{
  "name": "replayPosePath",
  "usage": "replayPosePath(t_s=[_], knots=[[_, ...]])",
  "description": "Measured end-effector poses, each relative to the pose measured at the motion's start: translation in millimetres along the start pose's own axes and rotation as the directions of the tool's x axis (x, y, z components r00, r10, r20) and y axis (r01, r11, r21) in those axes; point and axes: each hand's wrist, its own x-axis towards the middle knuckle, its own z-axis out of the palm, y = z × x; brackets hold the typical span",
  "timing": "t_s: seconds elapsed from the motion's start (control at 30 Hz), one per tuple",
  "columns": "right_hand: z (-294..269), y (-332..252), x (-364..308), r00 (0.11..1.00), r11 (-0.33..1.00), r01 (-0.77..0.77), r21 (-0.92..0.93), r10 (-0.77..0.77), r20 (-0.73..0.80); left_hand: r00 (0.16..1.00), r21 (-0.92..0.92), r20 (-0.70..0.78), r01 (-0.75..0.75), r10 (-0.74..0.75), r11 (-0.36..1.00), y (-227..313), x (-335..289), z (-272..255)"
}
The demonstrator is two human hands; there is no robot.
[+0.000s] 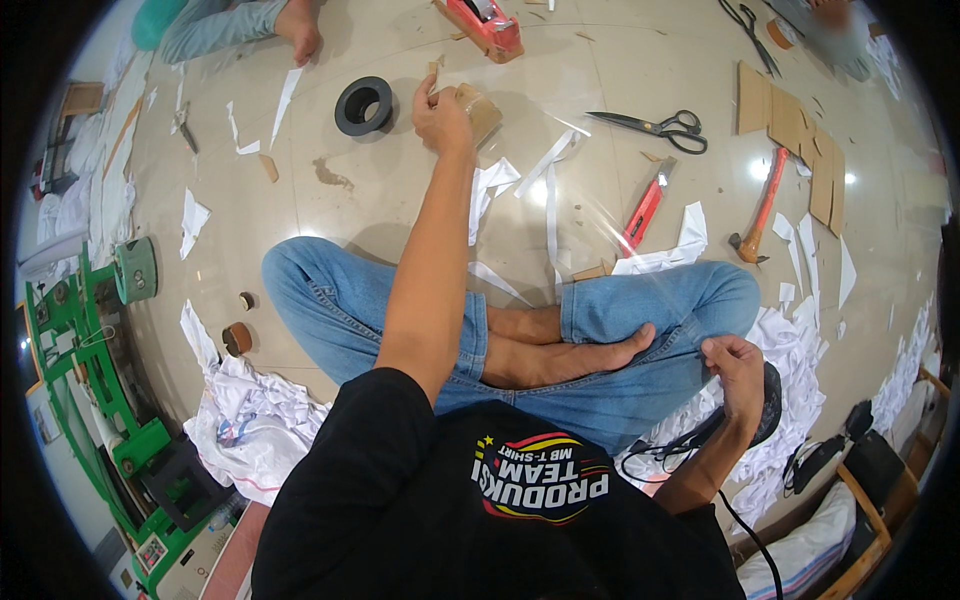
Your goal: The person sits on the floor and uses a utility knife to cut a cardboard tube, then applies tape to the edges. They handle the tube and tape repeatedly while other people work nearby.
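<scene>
Out in front, my left hand [443, 118] curls its fingers against a brown roll that looks like packing tape [482, 114]; part of the roll is hidden by the hand. Faint shiny streaks, perhaps clear tape, run from near the roll toward my right knee. By that knee, my right hand [735, 368] is closed with fingertips pinched together; whatever is between them is too thin to make out. A black flanged ring [363, 106] lies left of my left hand. Beyond it stands a red tape dispenser [488, 28].
Black scissors [655, 128], a red utility knife [648, 212] and an orange-handled hammer [765, 212] lie to the right, near cardboard pieces [790, 120]. White scraps [245, 405] are heaped beside both knees. A green machine [110, 400] stands left. Another person's foot [298, 32] shows at the far left.
</scene>
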Motion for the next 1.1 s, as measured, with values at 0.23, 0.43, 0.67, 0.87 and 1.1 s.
replayPosePath(t_s=[0.23,0.43,0.67,0.87,1.1], knots=[[1.5,-0.3,-0.3,1.0,1.0,0.004,-0.009,-0.004,-0.016,0.909,-0.029,-0.117,-0.406,0.4,0.913,-9.8,-5.9,4.6],[0.5,0.9,-2.7,1.0,1.0,-0.004,0.0,0.004,-0.029,0.946,0.097,0.003,-0.324,0.326,0.941,4.4,-26.3,4.5],[-3.1,5.7,-2.1,1.0,0.999,0.019,0.05,-0.019,-0.015,0.963,0.146,-0.021,-0.265,0.27,0.953,5.2,-28.7,0.1],[-2.3,2.4,-5.2,1.0,0.997,0.006,0.071,-0.004,-0.023,0.962,0.361,0.039,-0.267,0.272,0.894,4.5,-27.2,-10.1],[-2.1,2.5,-9.2,0.999,0.996,0.031,0.085,-0.03,-0.012,0.481,0.2,0.497,-0.873,0.722,0.444,4.6,-34.3,-68.8]])
